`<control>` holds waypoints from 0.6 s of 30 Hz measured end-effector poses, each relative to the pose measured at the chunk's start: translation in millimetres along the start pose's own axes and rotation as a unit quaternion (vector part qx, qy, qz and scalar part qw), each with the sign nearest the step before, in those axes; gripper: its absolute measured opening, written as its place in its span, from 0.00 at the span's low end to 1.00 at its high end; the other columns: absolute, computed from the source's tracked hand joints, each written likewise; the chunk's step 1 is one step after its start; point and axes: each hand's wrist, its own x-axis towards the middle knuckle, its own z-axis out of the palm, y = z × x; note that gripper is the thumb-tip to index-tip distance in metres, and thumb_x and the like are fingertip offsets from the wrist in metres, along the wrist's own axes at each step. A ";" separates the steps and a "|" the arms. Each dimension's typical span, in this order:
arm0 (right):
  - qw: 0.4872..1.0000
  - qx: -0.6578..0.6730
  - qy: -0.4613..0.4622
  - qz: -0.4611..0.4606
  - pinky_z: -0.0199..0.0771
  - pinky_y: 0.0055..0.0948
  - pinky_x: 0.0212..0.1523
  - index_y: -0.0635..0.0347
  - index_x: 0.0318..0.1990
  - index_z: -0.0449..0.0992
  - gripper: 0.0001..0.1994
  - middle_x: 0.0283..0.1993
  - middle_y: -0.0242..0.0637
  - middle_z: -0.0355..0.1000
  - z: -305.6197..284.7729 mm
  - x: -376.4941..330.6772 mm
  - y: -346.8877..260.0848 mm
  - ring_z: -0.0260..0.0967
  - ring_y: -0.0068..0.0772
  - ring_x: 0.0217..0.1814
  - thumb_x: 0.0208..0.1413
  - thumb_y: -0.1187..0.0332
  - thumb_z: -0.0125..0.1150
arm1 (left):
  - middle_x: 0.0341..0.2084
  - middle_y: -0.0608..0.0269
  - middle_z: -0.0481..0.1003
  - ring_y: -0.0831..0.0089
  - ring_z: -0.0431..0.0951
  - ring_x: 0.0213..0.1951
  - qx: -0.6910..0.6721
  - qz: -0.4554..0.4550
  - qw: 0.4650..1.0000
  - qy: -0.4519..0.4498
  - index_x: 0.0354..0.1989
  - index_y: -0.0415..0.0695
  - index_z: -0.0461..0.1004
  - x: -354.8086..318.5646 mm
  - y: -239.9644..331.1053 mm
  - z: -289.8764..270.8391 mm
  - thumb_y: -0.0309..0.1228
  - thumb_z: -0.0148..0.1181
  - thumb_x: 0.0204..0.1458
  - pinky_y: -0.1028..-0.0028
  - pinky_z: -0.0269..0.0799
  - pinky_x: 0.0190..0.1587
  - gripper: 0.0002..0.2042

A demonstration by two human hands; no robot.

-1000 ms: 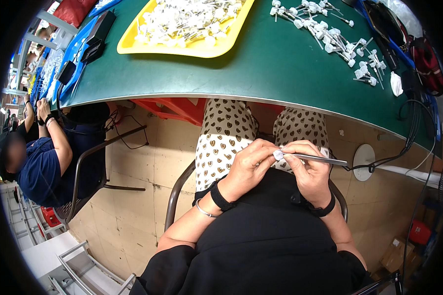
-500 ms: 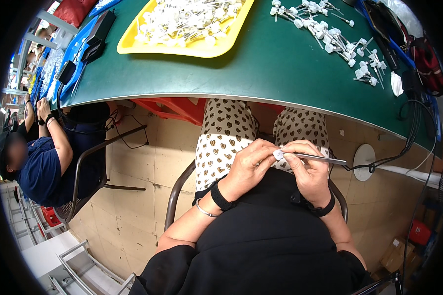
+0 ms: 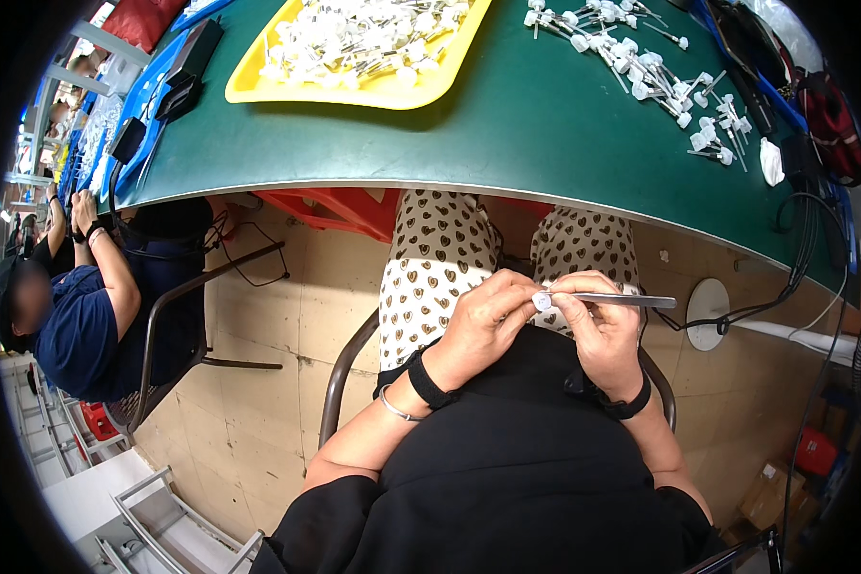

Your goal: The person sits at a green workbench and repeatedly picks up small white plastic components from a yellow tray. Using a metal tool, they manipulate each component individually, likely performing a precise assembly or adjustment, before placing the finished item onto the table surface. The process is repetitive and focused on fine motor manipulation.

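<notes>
- Left hand [image 3: 483,320] pinches the small white cap [image 3: 541,300]; keep it steady over the lap.
- Right hand [image 3: 605,330] pinches the metal tweezers [image 3: 622,300]; align their tip squarely.

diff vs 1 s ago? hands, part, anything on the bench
No visible change. Left hand and right hand hold the small white part and thin metal tool together over the lap as before. Yellow tray and loose parts on the green table unmoved.
</notes>
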 end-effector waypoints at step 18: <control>0.999 0.044 0.005 0.016 0.71 0.22 0.35 0.66 0.41 0.79 0.03 0.40 0.37 0.75 -2.5 -2.4 5.7 0.71 0.22 0.36 0.61 0.78 0.62 | 0.32 0.58 0.80 0.65 0.80 0.33 0.006 0.001 1.000 0.010 0.40 0.40 0.82 -1.0 -1.3 2.1 0.20 0.68 0.51 0.71 0.75 0.36 0.08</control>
